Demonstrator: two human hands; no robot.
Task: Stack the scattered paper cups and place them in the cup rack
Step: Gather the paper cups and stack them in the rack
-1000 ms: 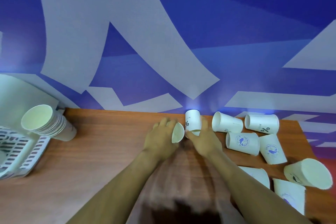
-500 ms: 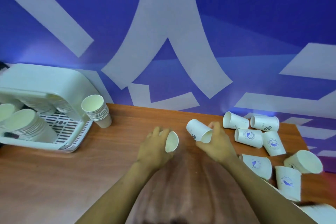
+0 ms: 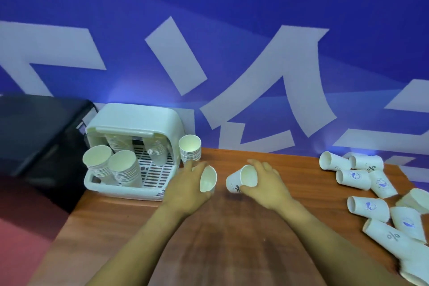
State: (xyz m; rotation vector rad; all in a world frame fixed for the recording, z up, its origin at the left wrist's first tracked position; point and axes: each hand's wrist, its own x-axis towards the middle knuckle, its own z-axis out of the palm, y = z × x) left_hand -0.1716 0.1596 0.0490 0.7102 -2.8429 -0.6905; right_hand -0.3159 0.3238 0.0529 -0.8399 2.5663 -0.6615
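Note:
My left hand [image 3: 188, 187] grips a white paper cup [image 3: 207, 178] on its side, mouth facing right. My right hand [image 3: 267, 183] grips another white cup [image 3: 241, 180] printed with a percent sign, its mouth turned toward me. The two cups are a short gap apart above the wooden table [image 3: 232, 239]. A white plastic cup rack [image 3: 139, 123] stands at the table's left end with several cup stacks [image 3: 123, 169] inside. One more stack [image 3: 190, 149] stands just right of the rack. Several loose cups [image 3: 352, 176] lie on their sides at the right.
A blue wall with large white shapes rises behind the table. A dark box-like object [image 3: 34, 127] sits left of the rack, beyond the table's left edge. More fallen cups [image 3: 392, 237] crowd the table's right front corner.
Both hands have carried their cups leftward toward the rack. The right-hand cup has turned so its mouth faces me. The camera has swung left, bringing the whole rack into view.

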